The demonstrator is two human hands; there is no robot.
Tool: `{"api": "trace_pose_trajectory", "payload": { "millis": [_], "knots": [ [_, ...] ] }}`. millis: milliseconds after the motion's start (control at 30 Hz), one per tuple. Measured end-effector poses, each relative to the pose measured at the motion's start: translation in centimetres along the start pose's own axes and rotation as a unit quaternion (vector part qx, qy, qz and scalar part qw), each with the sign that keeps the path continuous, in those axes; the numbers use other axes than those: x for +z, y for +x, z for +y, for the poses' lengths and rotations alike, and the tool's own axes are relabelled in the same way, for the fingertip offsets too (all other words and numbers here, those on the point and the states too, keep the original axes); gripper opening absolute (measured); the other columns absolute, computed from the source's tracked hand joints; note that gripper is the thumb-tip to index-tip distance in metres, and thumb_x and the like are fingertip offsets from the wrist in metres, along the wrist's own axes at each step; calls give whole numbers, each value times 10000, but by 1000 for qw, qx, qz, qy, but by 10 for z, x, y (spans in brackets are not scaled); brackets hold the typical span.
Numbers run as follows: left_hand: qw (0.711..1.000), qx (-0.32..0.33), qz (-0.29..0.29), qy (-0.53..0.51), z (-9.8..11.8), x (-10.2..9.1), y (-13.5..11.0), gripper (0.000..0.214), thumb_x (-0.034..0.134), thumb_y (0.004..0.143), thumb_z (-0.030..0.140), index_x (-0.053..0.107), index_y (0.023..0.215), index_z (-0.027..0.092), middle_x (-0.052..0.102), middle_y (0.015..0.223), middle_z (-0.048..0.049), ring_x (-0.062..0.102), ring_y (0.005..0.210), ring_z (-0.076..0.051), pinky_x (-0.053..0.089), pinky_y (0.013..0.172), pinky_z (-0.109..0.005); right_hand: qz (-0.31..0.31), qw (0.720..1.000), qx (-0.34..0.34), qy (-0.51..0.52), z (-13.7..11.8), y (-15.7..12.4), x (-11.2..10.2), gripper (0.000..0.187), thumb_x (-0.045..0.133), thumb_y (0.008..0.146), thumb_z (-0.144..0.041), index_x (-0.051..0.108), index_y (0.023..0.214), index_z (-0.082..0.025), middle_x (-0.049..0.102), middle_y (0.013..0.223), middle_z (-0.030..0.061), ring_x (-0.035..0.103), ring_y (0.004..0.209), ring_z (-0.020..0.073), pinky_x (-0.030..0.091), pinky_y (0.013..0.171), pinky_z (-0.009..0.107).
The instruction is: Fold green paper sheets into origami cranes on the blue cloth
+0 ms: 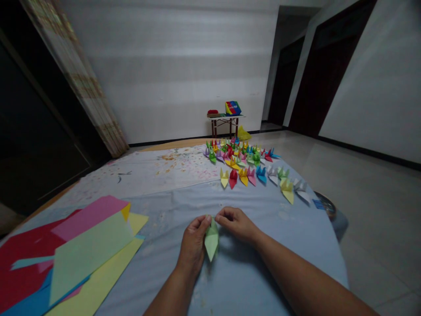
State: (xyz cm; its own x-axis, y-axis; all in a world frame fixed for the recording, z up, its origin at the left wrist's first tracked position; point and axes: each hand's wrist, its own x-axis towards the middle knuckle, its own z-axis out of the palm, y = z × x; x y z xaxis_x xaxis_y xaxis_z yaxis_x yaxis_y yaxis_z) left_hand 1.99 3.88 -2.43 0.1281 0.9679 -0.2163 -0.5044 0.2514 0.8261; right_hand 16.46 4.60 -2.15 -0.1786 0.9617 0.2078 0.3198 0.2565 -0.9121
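1. Folded green paper (211,240): a pale, narrow piece with its point turned downward. I see it held over the near middle of the blue cloth (250,272), its lower tip just above the cloth's surface.
2. Left hand (193,243): it sits over the near middle of the blue cloth, at the paper's left side. Thumb and forefinger pinch the upper left edge of the folded green paper. The remaining fingers curl inward, pressed together.
3. Right hand (237,224): it sits at the paper's right side, slightly farther along the blue cloth. Bent fingertips pinch the paper's top right corner. The other fingers are bunched close; I cannot tell where the thumb sits.
4. Loose sheets (88,250): red, blue, yellow, pink and green squares overlap on the near left corner of the blue cloth, well apart from both hands.
5. Paper figures (250,173): many small folded shapes of mixed colours stand in rows on the far right part of the blue cloth.
6. Patterned white cloth (158,169): it adjoins the far left edge of the blue cloth.
7. Small table (225,119): it stands beyond the far edge of the blue cloth, by the wall, and bears a striped box (233,107).
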Motion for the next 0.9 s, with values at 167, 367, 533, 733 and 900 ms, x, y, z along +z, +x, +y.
{"api": "trace_pose_trajectory", "payload": {
  "millis": [167, 367, 533, 733, 900],
  "knots": [
    [1000, -1, -7, -10, -1, -1, 1, 257, 774, 532, 266, 611, 680, 134, 604, 548, 32, 538, 465, -87, 414, 504, -202, -53, 997, 26, 39, 5, -4, 9, 214, 607, 706, -335, 556, 675, -130, 458, 556, -41, 375, 493, 61, 291, 458, 179],
    [1000, 12, -18, -19, 1, 1, -2, 213, 739, 591, 274, 633, 705, 130, 606, 569, 30, 541, 503, -82, 425, 543, -197, -52, 994, 50, 76, 3, -6, 13, 262, 610, 686, -369, 512, 623, -135, 423, 518, -54, 340, 464, 50, 267, 438, 177],
    [996, 26, -29, -77, 1, -1, 1, 286, 641, 699, 341, 655, 874, 116, 663, 751, -43, 610, 730, -146, 465, 689, -237, -35, 992, 58, 110, 4, -4, 9, 314, 622, 674, -413, 489, 604, -137, 421, 504, -55, 328, 450, 43, 255, 431, 174],
    [997, 39, -50, -42, -1, -2, 1, 315, 639, 698, 356, 645, 910, 123, 679, 835, -70, 625, 784, -178, 470, 703, -267, 5, 990, 63, 127, 5, -1, 6, 323, 628, 657, -423, 488, 595, -140, 411, 512, -54, 318, 463, 46, 243, 437, 183],
    [997, 27, -56, 34, -1, 1, -3, 334, 693, 657, 327, 629, 924, 137, 689, 783, -45, 631, 715, -158, 452, 648, -235, 45, 985, 63, 157, 6, 2, 2, 355, 641, 624, -462, 482, 578, -148, 395, 506, -60, 309, 463, 52, 246, 452, 197]
  ]
}}
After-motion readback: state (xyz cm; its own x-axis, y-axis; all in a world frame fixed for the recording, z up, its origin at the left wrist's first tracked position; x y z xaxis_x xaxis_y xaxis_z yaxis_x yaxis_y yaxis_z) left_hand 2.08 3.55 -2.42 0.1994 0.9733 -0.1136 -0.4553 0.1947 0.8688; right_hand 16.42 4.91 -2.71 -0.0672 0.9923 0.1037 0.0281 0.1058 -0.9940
